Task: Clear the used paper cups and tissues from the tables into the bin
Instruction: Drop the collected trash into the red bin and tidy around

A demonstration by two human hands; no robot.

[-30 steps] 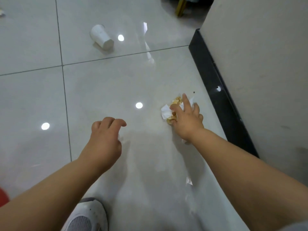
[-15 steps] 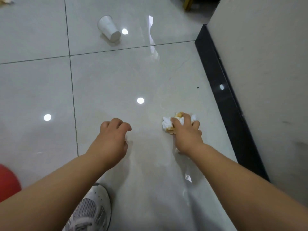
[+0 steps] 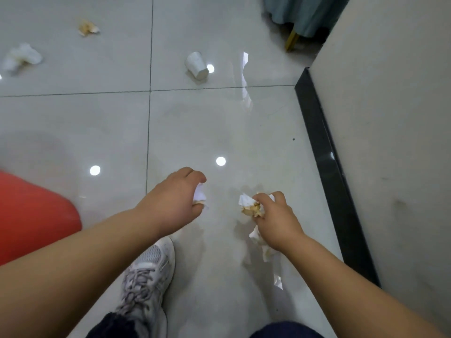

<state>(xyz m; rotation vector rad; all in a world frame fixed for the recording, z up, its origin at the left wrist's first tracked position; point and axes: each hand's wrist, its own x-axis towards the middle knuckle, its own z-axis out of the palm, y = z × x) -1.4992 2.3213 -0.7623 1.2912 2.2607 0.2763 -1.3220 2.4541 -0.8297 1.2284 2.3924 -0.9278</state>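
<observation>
Down on the floor [image 3: 97,123], left hand [image 3: 175,198] clutches a white tissue [image 3: 200,192], right hand [image 3: 275,215] a stained tissue [image 3: 249,206]; grabbing the cup [image 3: 196,65] or binning these seems next.

White sneaker [image 3: 151,269] on glossy tiles [image 3: 219,123] — red shape [image 3: 31,211] at left.

**The tally, kind by kind**

Hands: 2, each gripping 1 wad. The left hand [image 3: 175,196] holds a white tissue [image 3: 200,195]. The right hand [image 3: 273,215] holds a stained tissue [image 3: 250,207] (a strip under its wrist may be part of it).

Loose wads: 2, far beyond the left grip, a white wad [image 3: 22,57] and a stained wad [image 3: 87,28].

Cups: 1 paper cup [image 3: 196,65], beyond both grips.
</observation>
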